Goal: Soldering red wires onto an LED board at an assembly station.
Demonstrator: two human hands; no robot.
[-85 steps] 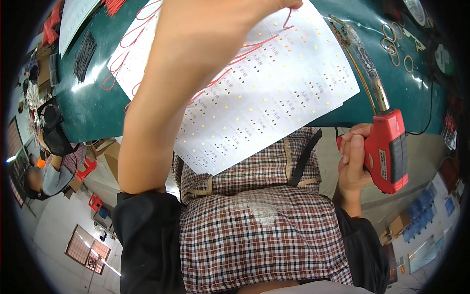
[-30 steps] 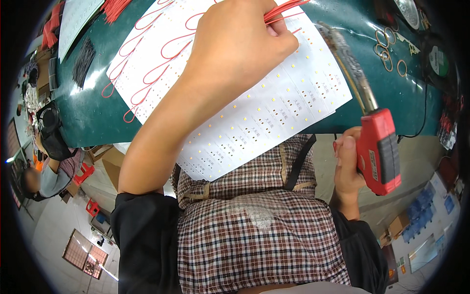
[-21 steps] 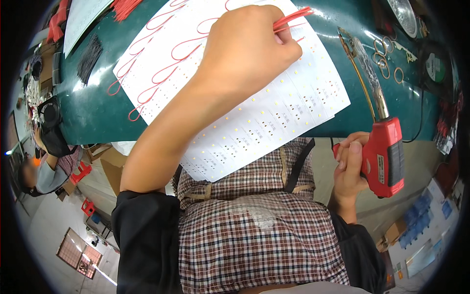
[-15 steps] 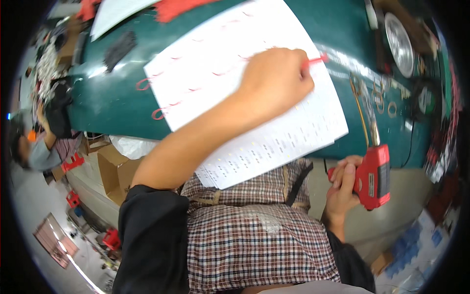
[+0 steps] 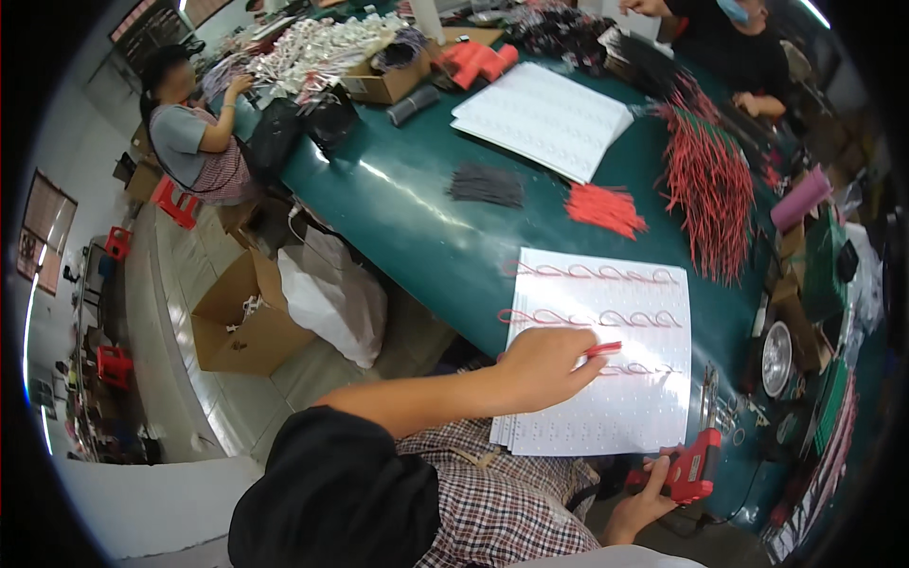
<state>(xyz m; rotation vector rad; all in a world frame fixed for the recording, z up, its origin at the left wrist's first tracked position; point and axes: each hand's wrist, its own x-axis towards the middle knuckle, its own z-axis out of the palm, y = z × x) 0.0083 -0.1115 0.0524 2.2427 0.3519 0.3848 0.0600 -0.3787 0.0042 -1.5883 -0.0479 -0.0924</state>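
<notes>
My left hand [image 5: 547, 371] is closed on a small bundle of short red wires [image 5: 604, 349], whose ends stick out past the fingers. It hovers over or rests on a stack of white printed sheets [image 5: 592, 417] near the table edge; which, I cannot tell. Rows of looped red wires [image 5: 597, 319] lie across the top sheet, some overhanging its left edge. My right hand [image 5: 646, 504] grips a red and black glue gun [image 5: 698, 467] beside the sheets' lower right corner, its nozzle toward the table.
On the green table [image 5: 398, 218] lie red strips [image 5: 606, 210], dark strips [image 5: 486, 185], more white sheets [image 5: 544, 114] and red wire bundles [image 5: 705, 194]. A round metal dish [image 5: 776, 359] sits right. Two people [image 5: 194, 133] work across the table. A cardboard box [image 5: 251, 317] stands left.
The view has swung up and left, bringing more of the table and the other people in. My left hand keeps the red wires over the sheets; my right hand still holds the glue gun.
</notes>
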